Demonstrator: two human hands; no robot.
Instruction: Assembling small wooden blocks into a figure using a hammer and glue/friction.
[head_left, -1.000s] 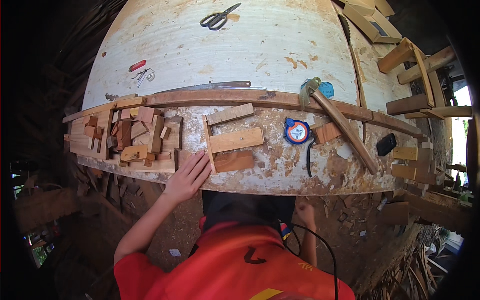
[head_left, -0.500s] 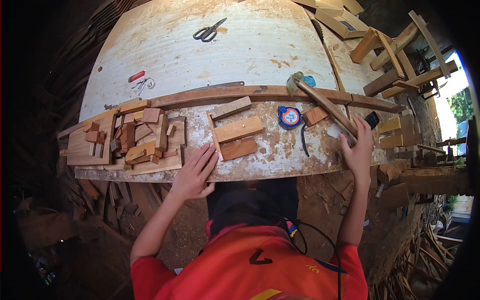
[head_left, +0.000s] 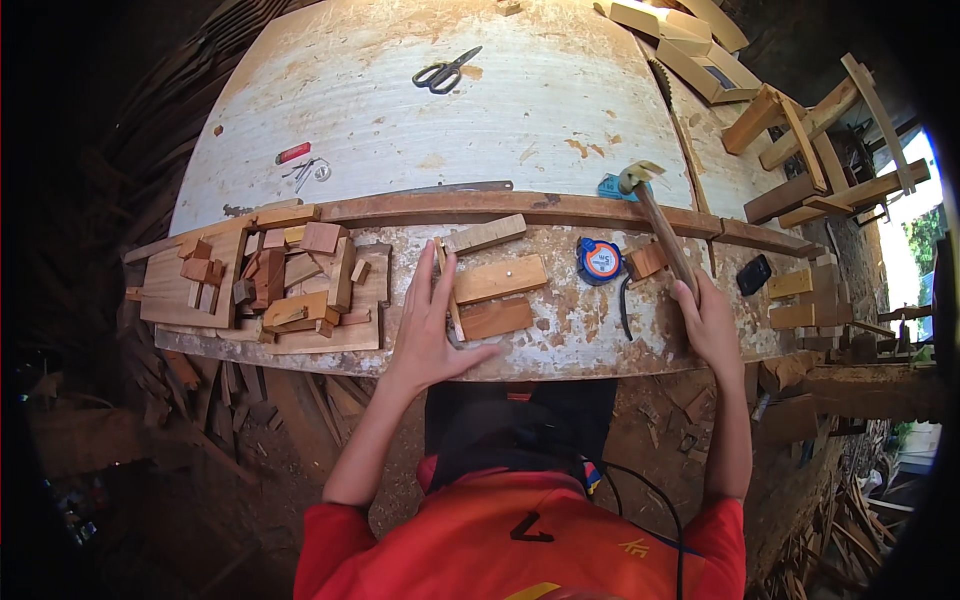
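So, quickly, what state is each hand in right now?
Left hand: spread open, beside the thin wooden strip; contact cannot be told.
Right hand: closed, holding the hammer by its handle.

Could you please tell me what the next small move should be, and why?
Perhaps bring the hammer leftward toward the thin wooden strip: the right hand holds the hammer, and the left hand is spread at that strip, which lies across the ends of three wooden blocks.
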